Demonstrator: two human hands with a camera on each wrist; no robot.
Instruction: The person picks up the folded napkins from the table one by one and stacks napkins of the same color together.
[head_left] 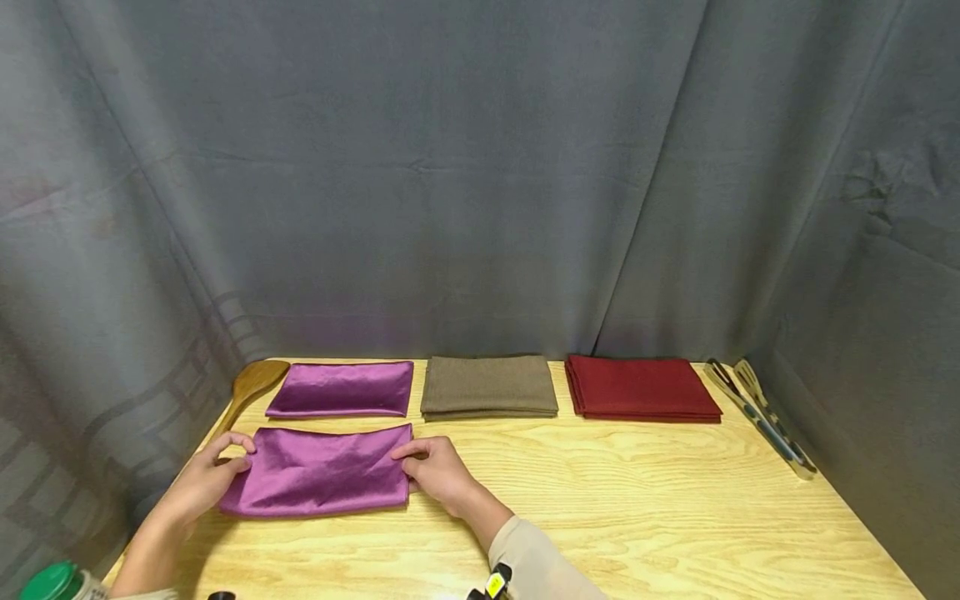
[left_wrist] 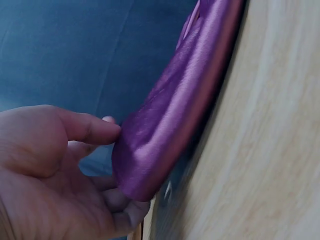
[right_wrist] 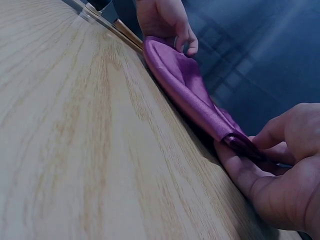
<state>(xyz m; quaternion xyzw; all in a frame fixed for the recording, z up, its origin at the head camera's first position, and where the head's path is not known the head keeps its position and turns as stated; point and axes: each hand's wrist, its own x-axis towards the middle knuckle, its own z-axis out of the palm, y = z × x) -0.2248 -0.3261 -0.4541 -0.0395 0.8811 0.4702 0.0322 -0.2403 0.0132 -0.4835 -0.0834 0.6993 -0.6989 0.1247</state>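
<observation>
A folded purple satin cloth (head_left: pixel 322 471) is held at both short ends, close over the front left of the wooden table. My left hand (head_left: pixel 206 479) pinches its left end between thumb and fingers; the left wrist view shows the fingers (left_wrist: pixel 131 212) under the rounded fold. At the opposite end my right hand (head_left: pixel 442 475) grips the layered edge, its thumb and fingers on either side in the right wrist view. Just behind lies a second folded purple cloth (head_left: pixel 341 390), flat on the table.
Along the back edge lie a folded brown cloth (head_left: pixel 489 387) and a folded dark red cloth (head_left: pixel 641 389). A wooden spatula (head_left: pixel 255 385) rests at the left edge, metal tongs (head_left: pixel 765 421) at the right. A green-lidded container (head_left: pixel 56 582) stands front left. Grey curtains (head_left: pixel 450 183) surround the table (head_left: pixel 637 508).
</observation>
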